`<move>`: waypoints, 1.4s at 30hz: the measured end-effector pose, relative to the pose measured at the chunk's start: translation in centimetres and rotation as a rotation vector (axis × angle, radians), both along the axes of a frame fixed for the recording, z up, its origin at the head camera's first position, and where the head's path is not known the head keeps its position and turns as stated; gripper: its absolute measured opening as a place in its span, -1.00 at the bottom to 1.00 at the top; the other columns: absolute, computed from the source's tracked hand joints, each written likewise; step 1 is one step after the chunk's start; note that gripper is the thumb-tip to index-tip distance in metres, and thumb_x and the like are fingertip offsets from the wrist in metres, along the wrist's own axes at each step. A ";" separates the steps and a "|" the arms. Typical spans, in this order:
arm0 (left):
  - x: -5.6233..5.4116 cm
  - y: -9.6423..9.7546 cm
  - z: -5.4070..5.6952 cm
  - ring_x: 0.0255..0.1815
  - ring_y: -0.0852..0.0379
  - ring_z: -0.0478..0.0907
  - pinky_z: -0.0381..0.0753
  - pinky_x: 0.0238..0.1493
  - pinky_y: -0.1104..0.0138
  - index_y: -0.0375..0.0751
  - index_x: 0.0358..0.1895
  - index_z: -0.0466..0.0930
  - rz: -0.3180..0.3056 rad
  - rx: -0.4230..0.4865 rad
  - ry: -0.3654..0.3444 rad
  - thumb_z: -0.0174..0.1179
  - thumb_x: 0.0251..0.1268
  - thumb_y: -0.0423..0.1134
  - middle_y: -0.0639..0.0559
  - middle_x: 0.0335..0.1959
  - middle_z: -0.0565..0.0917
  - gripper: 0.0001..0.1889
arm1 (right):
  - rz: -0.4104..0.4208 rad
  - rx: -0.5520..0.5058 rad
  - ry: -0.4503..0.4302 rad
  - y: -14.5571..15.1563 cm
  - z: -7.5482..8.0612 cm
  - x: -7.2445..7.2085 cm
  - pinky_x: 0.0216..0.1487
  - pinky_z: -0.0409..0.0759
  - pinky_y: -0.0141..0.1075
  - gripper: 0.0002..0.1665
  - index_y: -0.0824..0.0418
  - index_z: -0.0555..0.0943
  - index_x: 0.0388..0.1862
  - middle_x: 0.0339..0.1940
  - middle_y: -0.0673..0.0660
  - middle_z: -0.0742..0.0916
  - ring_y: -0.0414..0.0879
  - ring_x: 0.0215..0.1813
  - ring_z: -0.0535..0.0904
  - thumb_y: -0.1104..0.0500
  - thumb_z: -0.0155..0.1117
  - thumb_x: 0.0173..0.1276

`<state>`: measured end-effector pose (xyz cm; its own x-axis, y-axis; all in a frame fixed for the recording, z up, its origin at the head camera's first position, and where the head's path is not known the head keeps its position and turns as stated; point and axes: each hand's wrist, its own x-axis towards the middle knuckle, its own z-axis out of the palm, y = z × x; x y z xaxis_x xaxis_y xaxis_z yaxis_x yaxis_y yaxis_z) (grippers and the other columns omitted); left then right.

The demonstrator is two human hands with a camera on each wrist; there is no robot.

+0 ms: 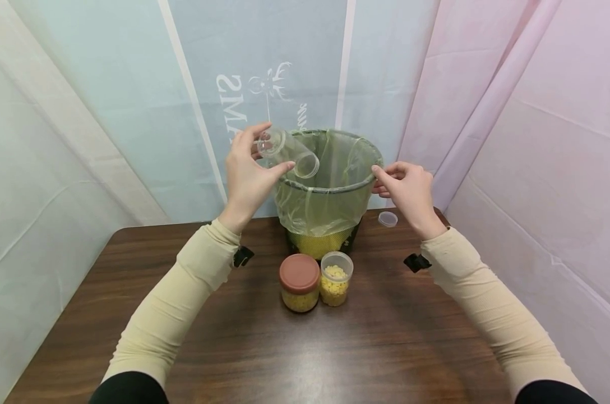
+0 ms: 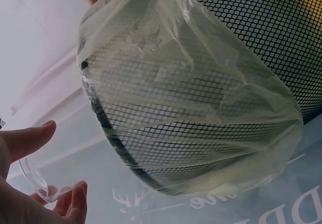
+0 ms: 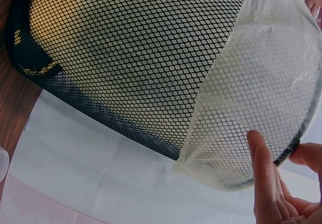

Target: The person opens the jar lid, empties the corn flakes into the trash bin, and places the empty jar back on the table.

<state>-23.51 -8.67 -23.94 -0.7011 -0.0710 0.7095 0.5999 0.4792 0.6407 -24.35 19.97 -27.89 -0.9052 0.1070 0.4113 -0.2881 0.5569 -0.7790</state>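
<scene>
My left hand [image 1: 248, 177] grips a clear plastic jar [image 1: 287, 150] between thumb and fingers. The jar looks empty and lies tilted over the left side of a mesh bin [image 1: 321, 244], its mouth angled down toward the bin's opening. A thin pale-green bag [image 1: 317, 209] lines the bin and folds down over its rim. At the right side, my right hand [image 1: 410, 188] pinches the bagged rim; in the right wrist view the thumb [image 3: 308, 154] is at the rim and the fingers [image 3: 264, 183] lie outside along the bag.
Before the bin stand a jar with a reddish-brown lid [image 1: 299, 274] and a lidless clear jar [image 1: 336, 280] holding yellow pieces. A small clear lid [image 1: 388, 219] lies right of the bin on the brown table [image 1: 224, 336]. Cloth curtains [image 1: 401, 62] hang behind.
</scene>
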 end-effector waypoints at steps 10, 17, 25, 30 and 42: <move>0.7 -0.2 0.2 -0.03 0.13 0.45 0.56 -0.05 0.43 -0.01 0.28 0.43 -0.018 0.027 0.009 0.55 -0.22 -0.26 -0.09 -0.06 0.52 -0.18 | 0.016 0.060 -0.040 0.2 0.8 0.0 -0.43 0.66 -0.36 -0.50 0.24 0.67 -0.30 -0.43 0.19 0.78 -0.29 -0.54 0.69 -0.20 0.22 0.27; 1.1 -0.4 -0.1 0.00 0.15 0.43 0.56 -0.04 0.37 0.04 0.20 0.49 -0.050 0.064 -0.003 0.54 -0.18 -0.25 -0.09 -0.05 0.51 -0.28 | -0.008 0.110 -0.031 0.4 0.7 0.0 -0.41 0.68 -0.28 -0.38 0.24 0.67 -0.30 -0.42 0.22 0.78 -0.26 -0.55 0.69 -0.31 0.11 0.29; 3.3 0.1 1.0 0.02 -0.05 0.47 0.57 0.03 0.21 -0.24 0.16 0.44 -0.097 0.146 -0.073 0.48 -0.15 -0.41 -0.18 0.05 0.50 -0.33 | -0.048 0.114 -0.008 1.1 0.6 -0.1 -0.46 0.65 -0.34 -0.37 0.22 0.69 -0.27 -0.39 0.24 0.78 -0.24 -0.52 0.70 -0.30 0.00 0.36; 4.4 0.3 1.5 -0.10 -0.14 0.55 0.57 -0.01 0.24 -0.31 0.11 0.38 -0.091 0.152 -0.097 0.48 -0.13 -0.41 -0.22 -0.02 0.50 -0.35 | -0.091 0.168 0.011 1.6 0.6 0.2 -0.50 0.51 -0.48 -0.35 0.19 0.70 -0.30 -0.41 0.20 0.78 -0.23 -0.53 0.70 -0.33 -0.02 0.36; 4.6 0.9 0.7 -0.03 -0.12 0.54 0.54 0.04 0.14 -0.36 0.04 0.34 -0.102 0.159 -0.094 0.51 -0.16 -0.34 -0.26 -0.04 0.57 -0.35 | -0.151 0.252 0.027 2.1 0.8 0.8 -0.09 0.48 -0.26 -0.33 0.14 0.71 -0.29 -0.42 0.13 0.79 -0.26 -0.50 0.69 -0.36 -0.06 0.36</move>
